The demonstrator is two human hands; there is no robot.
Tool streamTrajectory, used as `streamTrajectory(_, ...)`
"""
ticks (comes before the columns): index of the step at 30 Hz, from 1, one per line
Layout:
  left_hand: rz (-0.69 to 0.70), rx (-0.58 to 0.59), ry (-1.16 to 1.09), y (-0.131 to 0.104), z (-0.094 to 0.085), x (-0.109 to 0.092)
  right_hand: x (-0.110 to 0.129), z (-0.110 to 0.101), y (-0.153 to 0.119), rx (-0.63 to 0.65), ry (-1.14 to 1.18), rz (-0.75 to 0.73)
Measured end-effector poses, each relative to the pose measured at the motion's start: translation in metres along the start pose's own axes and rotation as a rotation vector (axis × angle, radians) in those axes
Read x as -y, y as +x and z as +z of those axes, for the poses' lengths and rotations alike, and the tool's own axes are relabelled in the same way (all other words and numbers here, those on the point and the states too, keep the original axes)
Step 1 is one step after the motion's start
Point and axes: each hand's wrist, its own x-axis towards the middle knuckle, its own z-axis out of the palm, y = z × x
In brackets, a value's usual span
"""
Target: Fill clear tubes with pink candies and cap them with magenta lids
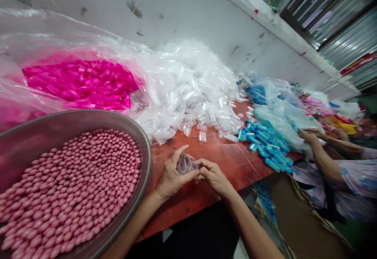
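Note:
Several clear plastic tubes (pixel 186 165), side by side with their round openings facing me, are gripped in my left hand (pixel 172 174). Its thumb and fingers wrap them from the left and below. My right hand (pixel 213 176) meets them from the right, its fingertips pinched on the end of the bundle. Beyond both hands, a big heap of similar clear tubes (pixel 194 82) spreads over the red tabletop (pixel 165 153). To the left stands a metal basin (pixel 149 149) filled with pink oval candies or beads (pixel 85 184).
Behind the basin lies a clear plastic bag (pixel 17 74) of bright pink caps (pixel 85 82). Blue filled tubes (pixel 265 143) are piled on the right, beside a co-worker's hands (pixel 312 137). A wall (pixel 132 11) runs along the table's back. A cardboard box (pixel 294 212) sits below right.

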Motion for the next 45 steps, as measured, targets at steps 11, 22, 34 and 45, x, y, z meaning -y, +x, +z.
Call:
streamTrajectory(11,0.259,0.410,0.149,-0.014,0.000,-0.014,0.016,0.010,-0.029,0.253,0.173,-0.007)
streamTrajectory(22,0.318,0.338,0.452,-0.016,-0.007,-0.012,0.005,0.022,-0.033,0.025,-0.110,-0.152)
streamTrajectory(34,-0.079,-0.054,-0.101,-0.016,-0.013,0.003,-0.033,0.014,-0.008,-0.207,0.211,-0.147)
streamTrajectory(45,-0.414,0.236,-0.355,-0.018,-0.006,0.010,-0.003,0.031,-0.012,-0.109,-0.207,-0.334)
